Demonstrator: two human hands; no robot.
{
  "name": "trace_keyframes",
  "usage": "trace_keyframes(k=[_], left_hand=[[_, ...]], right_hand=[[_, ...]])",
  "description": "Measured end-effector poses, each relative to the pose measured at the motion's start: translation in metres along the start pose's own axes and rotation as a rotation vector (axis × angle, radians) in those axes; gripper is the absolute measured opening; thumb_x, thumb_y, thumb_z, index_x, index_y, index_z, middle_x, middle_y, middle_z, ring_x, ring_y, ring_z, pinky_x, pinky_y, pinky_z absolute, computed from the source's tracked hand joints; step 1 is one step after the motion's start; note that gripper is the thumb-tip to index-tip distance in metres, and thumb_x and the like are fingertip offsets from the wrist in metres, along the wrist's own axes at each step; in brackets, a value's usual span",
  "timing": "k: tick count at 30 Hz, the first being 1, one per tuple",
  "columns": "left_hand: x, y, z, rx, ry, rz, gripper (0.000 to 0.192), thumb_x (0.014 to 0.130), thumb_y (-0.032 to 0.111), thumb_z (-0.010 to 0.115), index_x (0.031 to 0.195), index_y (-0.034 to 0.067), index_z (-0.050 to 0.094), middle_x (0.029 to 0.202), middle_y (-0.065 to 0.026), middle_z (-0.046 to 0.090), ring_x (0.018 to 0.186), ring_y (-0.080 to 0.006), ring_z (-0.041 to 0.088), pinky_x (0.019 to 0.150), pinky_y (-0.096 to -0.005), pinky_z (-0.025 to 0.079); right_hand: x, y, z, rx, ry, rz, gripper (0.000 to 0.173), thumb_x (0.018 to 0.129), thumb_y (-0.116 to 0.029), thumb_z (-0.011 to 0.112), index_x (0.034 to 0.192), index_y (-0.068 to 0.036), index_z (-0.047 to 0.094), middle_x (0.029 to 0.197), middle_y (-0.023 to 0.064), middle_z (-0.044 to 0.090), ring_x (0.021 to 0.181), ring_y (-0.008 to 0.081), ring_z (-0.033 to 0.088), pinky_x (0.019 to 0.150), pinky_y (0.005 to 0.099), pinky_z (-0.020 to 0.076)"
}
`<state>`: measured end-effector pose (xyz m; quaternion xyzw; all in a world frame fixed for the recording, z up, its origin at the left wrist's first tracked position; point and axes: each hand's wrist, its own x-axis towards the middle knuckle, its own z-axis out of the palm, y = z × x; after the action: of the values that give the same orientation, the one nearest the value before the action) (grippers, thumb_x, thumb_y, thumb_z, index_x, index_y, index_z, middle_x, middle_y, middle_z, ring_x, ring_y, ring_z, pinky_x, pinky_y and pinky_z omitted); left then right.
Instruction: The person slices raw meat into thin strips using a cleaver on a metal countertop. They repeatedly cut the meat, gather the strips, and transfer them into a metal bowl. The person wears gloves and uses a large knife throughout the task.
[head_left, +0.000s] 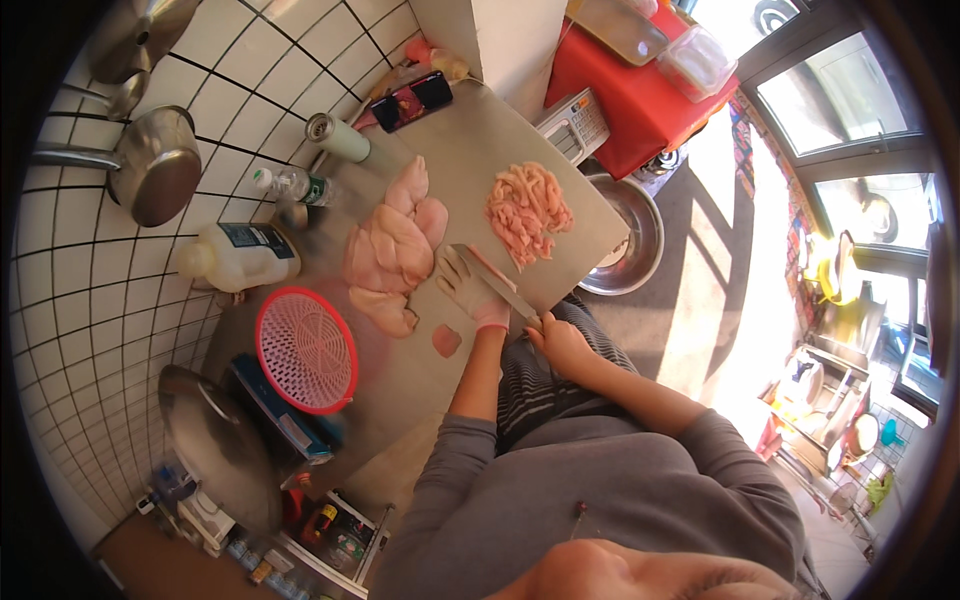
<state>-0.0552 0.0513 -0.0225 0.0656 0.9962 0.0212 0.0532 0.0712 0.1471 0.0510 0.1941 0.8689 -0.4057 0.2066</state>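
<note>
My right hand (562, 345) grips the handle of a kitchen knife (495, 285), whose long blade points away from me over the steel-grey worktop (420, 360). Beside the blade, my left hand (466, 289) wears a pale glove with a pink cuff, its fingers low over the surface. What lies under that palm is hidden. A narrow strip of raw meat (493, 268) shows along the blade's right side. Farther right is a heap of cut raw meat strips (527, 210). Large pieces of raw meat, apparently chicken breast (394, 247), are piled left of the glove. A small piece of meat (446, 340) lies near my left wrist.
On the left stand a pink plastic colander (306, 349), a large jug (244, 256), a clear bottle (292, 185) and a green tumbler (337, 137). A phone (412, 102) leans at the back. Beyond the right edge are a metal basin (630, 232) and a scale (574, 126).
</note>
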Motion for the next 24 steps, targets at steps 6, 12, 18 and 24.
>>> trace_keyframes(k=[6, 12, 18, 24], left_hand=[[0.002, -0.007, 0.008, -0.004, 0.01, -0.004, 0.072, 0.087, 0.042, 0.049, 0.147, 0.005, 0.034, 0.156, -0.0147, 0.028, 0.144, -0.0335, 0.022, 0.113, -0.0499, 0.018], [0.003, -0.006, 0.012, -0.14, 0.151, -0.032, 0.059, 0.091, 0.033, 0.048, 0.141, 0.003, 0.042, 0.152, -0.0162, 0.035, 0.142, -0.0345, 0.028, 0.113, -0.0494, 0.021], [0.005, -0.02, 0.022, -0.365, 0.217, -0.022, 0.049, 0.095, 0.026, 0.043, 0.137, 0.001, 0.047, 0.148, -0.0185, 0.04, 0.14, -0.0345, 0.031, 0.112, -0.0493, 0.022], [0.001, -0.02, 0.017, -0.278, 0.144, -0.046, 0.055, 0.093, 0.029, 0.044, 0.14, 0.0, 0.043, 0.151, -0.017, 0.035, 0.143, -0.0334, 0.026, 0.114, -0.0478, 0.02]], right_hand=[[0.033, 0.002, 0.01, 0.033, 0.088, -0.093, 0.039, 0.095, -0.037, 0.055, 0.095, 0.001, 0.052, 0.078, 0.0282, 0.064, 0.075, 0.0464, 0.064, 0.067, 0.0534, 0.0512], [0.007, 0.035, -0.001, 0.074, 0.103, -0.08, 0.037, 0.096, -0.035, 0.055, 0.094, 0.002, 0.054, 0.079, 0.0274, 0.065, 0.075, 0.0461, 0.063, 0.067, 0.0524, 0.0493], [0.026, 0.034, -0.012, 0.565, 0.14, 0.096, 0.03, 0.097, -0.027, 0.054, 0.102, 0.003, 0.058, 0.081, 0.0277, 0.063, 0.076, 0.0473, 0.06, 0.064, 0.0472, 0.0477], [0.003, 0.021, -0.014, 0.156, 0.118, -0.145, 0.034, 0.096, -0.032, 0.055, 0.096, 0.003, 0.052, 0.076, 0.0288, 0.062, 0.075, 0.0477, 0.061, 0.065, 0.0522, 0.0471]])
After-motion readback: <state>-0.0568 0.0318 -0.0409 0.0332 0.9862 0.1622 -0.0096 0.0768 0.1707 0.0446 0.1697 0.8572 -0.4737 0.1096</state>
